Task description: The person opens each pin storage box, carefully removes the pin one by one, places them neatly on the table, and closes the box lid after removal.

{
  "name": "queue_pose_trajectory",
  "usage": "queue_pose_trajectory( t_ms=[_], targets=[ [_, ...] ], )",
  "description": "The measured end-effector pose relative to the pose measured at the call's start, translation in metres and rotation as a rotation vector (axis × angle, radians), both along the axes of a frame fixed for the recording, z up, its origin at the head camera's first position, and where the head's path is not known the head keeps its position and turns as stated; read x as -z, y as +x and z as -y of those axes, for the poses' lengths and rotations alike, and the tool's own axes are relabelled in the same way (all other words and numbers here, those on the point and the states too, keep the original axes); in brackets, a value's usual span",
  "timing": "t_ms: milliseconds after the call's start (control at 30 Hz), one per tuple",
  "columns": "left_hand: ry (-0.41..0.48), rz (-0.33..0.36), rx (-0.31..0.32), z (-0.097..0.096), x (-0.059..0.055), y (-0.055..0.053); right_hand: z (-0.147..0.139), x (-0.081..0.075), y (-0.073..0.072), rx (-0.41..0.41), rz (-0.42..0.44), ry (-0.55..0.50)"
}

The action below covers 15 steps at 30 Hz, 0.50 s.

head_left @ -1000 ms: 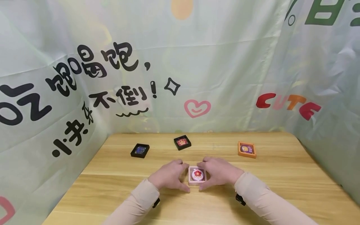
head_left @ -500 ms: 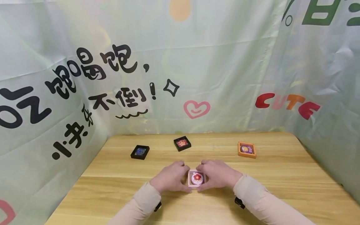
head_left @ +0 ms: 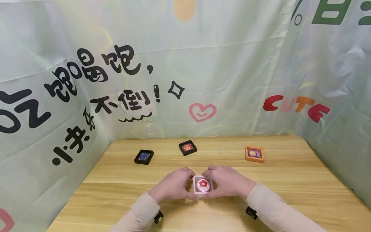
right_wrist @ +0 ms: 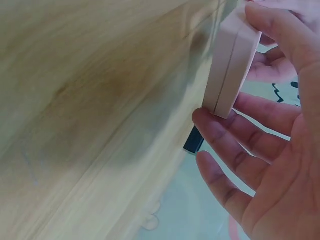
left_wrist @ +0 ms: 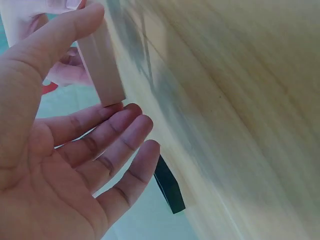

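Pale pink square box w/ a clear window (head_left: 198, 178) is in the centre of the near half of the table, held btwn both hands; can't tell if its underside touches the wood. Inside, under the window: white round disc w/ a red flower (head_left: 203, 185). L hand (head_left: 175, 184) grips the box's L side, thumb at the near edge & index fingertip at the far corner, other fingers loosely bent, just beside it. R hand (head_left: 227, 182) grips the R side the same way, thumb near, fingertips at the far corner. Box sides show plain pink in both wrist views. Beyond, well apart from the hands: black square frame w/ a blue insert (head_left: 144, 157) at back L, black square frame w/ a red insert (head_left: 187, 148) at back ctr, set at an angle, and orange square frame w/ a purple insert (head_left: 254, 154) at back R. All on a light wood-grain table (head_left: 116, 199). Beige sleeves (head_left: 278, 203) cover both arms, w/ a small black device (head_left: 251, 212) under the R wrist. Behind: pale green fabric backdrop (head_left: 226, 71) w/ blk Chinese lettering, pink heart & "CUTE" in red, pink & orange.
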<state>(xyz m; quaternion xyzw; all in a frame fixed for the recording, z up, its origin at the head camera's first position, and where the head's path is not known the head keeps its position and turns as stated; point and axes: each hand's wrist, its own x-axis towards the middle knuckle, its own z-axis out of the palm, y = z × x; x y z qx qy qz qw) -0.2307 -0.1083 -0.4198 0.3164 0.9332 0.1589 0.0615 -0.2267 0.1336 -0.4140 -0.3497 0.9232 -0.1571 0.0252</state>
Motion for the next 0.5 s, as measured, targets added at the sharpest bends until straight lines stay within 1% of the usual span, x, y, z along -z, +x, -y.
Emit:
queue_pose_trajectory(
  t_ms=[167, 367, 500],
  targets=[
    [0.090, 0.021, 0.004, 0.004, -0.001, 0.003, -0.002, -0.005, 0.006, -0.005, -0.049, -0.042],
    [0.185, 0.019, 0.021, 0.006, 0.000, 0.005, -0.006, -0.005, 0.010, -0.002, -0.139, -0.088],
    [0.255, 0.040, 0.028, 0.005, 0.000, 0.006, -0.007, -0.005, 0.013, 0.007, -0.187, -0.124]
  ],
)
